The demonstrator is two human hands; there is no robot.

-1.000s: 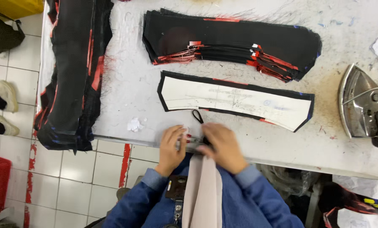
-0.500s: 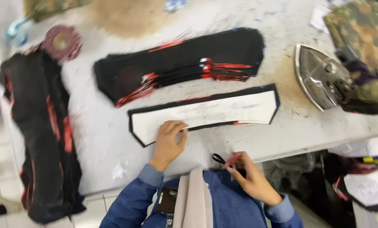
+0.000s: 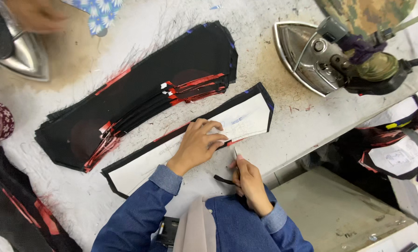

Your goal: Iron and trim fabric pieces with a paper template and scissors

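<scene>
My left hand (image 3: 197, 145) slid further along the white-faced fabric piece (image 3: 190, 142), while my right hand (image 3: 250, 183) brought the scissors (image 3: 230, 172) to its edge.

One head-worn view looks steeply down from just above the person's chest, close over the table (image 3: 311, 126) edge; the left hand (image 3: 197, 144) and right hand (image 3: 248, 182) sit low centre, floor showing lower right.

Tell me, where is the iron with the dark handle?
In the head view, the iron lies at the upper right of the white table, beyond the white-faced fabric strip and beside a camouflage cloth.
</scene>
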